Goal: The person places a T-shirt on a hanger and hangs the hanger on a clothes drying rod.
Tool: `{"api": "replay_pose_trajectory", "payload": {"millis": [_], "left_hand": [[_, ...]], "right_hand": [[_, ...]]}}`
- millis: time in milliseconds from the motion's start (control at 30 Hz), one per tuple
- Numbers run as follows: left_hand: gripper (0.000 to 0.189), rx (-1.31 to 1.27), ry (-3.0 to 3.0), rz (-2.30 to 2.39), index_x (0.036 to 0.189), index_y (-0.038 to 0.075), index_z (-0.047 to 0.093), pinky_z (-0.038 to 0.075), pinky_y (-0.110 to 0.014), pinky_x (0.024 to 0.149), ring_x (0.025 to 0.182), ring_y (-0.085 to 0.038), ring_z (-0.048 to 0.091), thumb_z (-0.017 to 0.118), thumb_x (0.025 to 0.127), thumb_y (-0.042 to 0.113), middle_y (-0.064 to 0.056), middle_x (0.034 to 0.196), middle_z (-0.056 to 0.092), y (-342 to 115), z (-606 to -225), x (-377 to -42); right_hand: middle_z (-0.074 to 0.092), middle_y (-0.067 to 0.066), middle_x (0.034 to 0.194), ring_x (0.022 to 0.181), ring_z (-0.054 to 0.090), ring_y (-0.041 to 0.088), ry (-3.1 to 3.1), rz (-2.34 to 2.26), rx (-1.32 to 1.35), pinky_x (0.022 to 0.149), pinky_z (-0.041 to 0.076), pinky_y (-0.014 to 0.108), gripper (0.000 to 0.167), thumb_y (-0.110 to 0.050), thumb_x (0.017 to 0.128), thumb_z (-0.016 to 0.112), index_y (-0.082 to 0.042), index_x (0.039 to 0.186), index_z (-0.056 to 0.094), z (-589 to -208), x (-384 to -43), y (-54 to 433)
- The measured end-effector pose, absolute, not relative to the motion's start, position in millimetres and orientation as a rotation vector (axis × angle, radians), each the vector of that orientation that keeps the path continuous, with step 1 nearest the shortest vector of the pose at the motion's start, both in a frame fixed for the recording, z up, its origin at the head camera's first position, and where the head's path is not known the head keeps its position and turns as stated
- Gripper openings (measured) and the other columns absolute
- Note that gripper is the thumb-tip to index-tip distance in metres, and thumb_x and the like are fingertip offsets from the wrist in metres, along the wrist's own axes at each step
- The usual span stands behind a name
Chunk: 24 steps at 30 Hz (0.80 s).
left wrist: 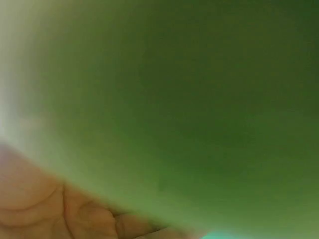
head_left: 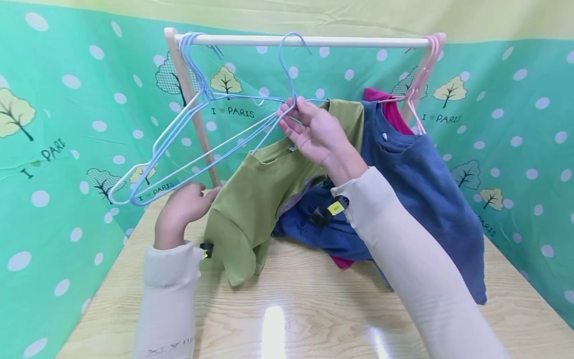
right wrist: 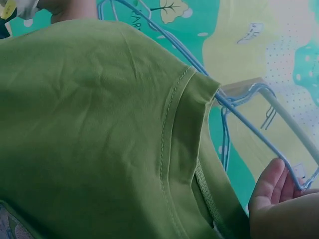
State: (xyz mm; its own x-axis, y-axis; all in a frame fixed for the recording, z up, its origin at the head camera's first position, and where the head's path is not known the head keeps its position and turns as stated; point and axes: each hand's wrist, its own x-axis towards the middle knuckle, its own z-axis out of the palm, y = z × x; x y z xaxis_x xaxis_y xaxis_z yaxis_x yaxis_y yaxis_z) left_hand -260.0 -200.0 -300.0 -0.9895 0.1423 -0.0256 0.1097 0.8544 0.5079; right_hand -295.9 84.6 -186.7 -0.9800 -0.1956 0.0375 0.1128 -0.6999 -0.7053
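My right hand [head_left: 316, 129] pinches a blue hanger [head_left: 283, 60] just below its hook, at the top of its triangle. One sloping arm of the hanger runs into the neck opening of a green T-shirt [head_left: 251, 199]. At the T-shirt's left shoulder, my left hand [head_left: 184, 209] has its fingers curled at the cloth edge, partly hidden by the cloth. Green cloth [left wrist: 199, 99] fills most of the left wrist view, blurred, above the creased palm. In the right wrist view, the T-shirt's neckband [right wrist: 187, 134] lies close to the hanger wire.
A rack with a white rail [head_left: 350, 42] stands behind. Several blue and white hangers [head_left: 190, 55] hang at its left end, pink hangers [head_left: 428, 65] at its right. A blue T-shirt [head_left: 421, 184] and a magenta garment [head_left: 390, 107] hang at right, above a wooden table [head_left: 314, 309].
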Motion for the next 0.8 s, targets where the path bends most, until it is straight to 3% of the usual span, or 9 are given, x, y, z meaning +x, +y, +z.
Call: {"api": "replay_pose_trajectory", "payload": {"millis": [67, 267, 367, 533, 667, 800], "left_hand": [[0.076, 0.152, 2.957, 0.776, 0.135, -0.017, 0.050, 0.049, -0.058, 0.090, 0.113, -0.048, 0.057, 0.040, 0.107, 0.053, -0.037, 0.133, 0.054, -204.0, -304.6, -264.7], [0.078, 0.093, 2.994, 0.801, 0.141, -0.018, 0.044, 0.049, -0.061, 0.094, 0.120, -0.053, 0.054, 0.041, 0.107, 0.052, -0.038, 0.135, 0.052, -211.9, -319.4, -281.2], [0.080, 0.118, 3.057, 0.882, 0.148, -0.017, 0.037, 0.044, -0.063, 0.103, 0.130, -0.054, 0.048, 0.041, 0.107, 0.051, -0.039, 0.142, 0.048, -213.6, -326.9, -288.5], [0.076, 0.101, 3.061, 1.108, 0.158, -0.002, 0.032, 0.038, -0.063, 0.109, 0.135, -0.050, 0.046, 0.047, 0.106, 0.051, -0.030, 0.148, 0.048, -211.9, -335.7, -297.1], [0.063, 0.102, 3.050, 1.230, 0.154, 0.006, 0.044, 0.038, -0.062, 0.110, 0.136, -0.048, 0.047, 0.053, 0.106, 0.046, -0.026, 0.149, 0.050, -209.2, -338.8, -301.4], [0.043, 0.205, 3.110, 1.309, 0.134, 0.001, 0.060, 0.043, -0.057, 0.107, 0.127, -0.046, 0.056, 0.058, 0.106, 0.033, -0.027, 0.137, 0.060, -206.1, -340.6, -304.8]], "right_hand": [[0.068, 0.013, 0.096, 0.092, 0.066, 0.026, 1.128, -2.744, -0.198, 0.088, 0.054, 0.032, 0.025, -0.018, 0.108, 0.051, 0.000, 0.099, 0.065, -183.2, -296.4, 86.9], [0.068, 0.014, 0.098, 0.091, 0.067, 0.026, 1.096, -2.751, -0.293, 0.087, 0.055, 0.032, 0.023, -0.017, 0.107, 0.053, 0.002, 0.102, 0.065, -172.0, -297.3, 91.4], [0.068, 0.014, 0.098, 0.090, 0.067, 0.026, 1.059, -2.764, -0.319, 0.087, 0.055, 0.033, 0.023, -0.016, 0.107, 0.053, 0.003, 0.103, 0.065, -165.9, -297.4, 94.2], [0.069, 0.016, 0.099, 0.089, 0.067, 0.027, 1.012, -2.790, -0.304, 0.085, 0.055, 0.033, 0.022, -0.015, 0.106, 0.054, 0.004, 0.102, 0.065, -154.5, -297.8, 101.6], [0.070, 0.018, 0.101, 0.089, 0.067, 0.028, 0.986, -2.785, -0.282, 0.085, 0.055, 0.034, 0.021, -0.013, 0.105, 0.055, 0.005, 0.104, 0.065, -146.7, -298.3, 108.4], [0.069, 0.019, 0.100, 0.087, 0.066, 0.029, 0.964, -2.768, -0.271, 0.084, 0.055, 0.035, 0.020, -0.012, 0.105, 0.055, 0.006, 0.105, 0.063, -141.5, -299.7, 114.5]]}}
